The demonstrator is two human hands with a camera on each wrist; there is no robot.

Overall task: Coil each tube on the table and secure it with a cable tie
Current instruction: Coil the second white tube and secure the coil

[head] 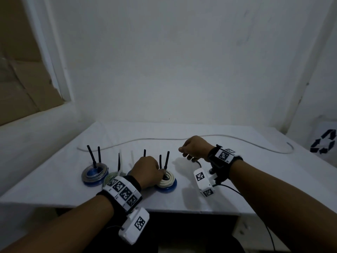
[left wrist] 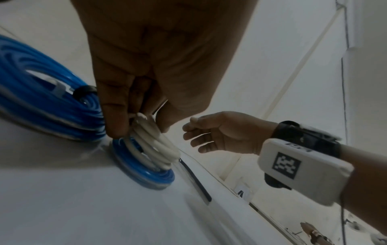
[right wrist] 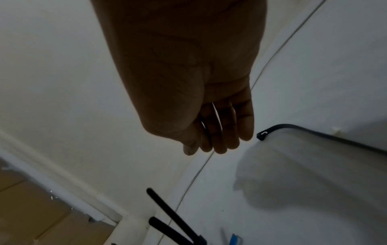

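Note:
A coiled white tube (head: 166, 180) sits on top of a blue coil (head: 166, 188) near the table's front, with two black cable tie tails standing up behind it. My left hand (head: 145, 170) pinches the white tube coil (left wrist: 155, 145) at its rim between thumb and fingers. My right hand (head: 193, 148) hovers just right of it with relaxed fingers (left wrist: 201, 132), holding nothing. A loose black cable tie (right wrist: 314, 132) lies flat on the table under that hand, also visible as the cable tie (left wrist: 196, 180) beside the coil. One long uncoiled tube (head: 218, 138) runs across the back of the table.
Left of my left hand stand a clear-and-blue tied coil (head: 94, 173) and a greenish coil (head: 111, 178), with upright tie tails. A bigger blue coil (left wrist: 41, 99) lies beside my left fingers. The white table (head: 237, 189) meets walls behind and left; a recycling bag (head: 323, 143) stands right.

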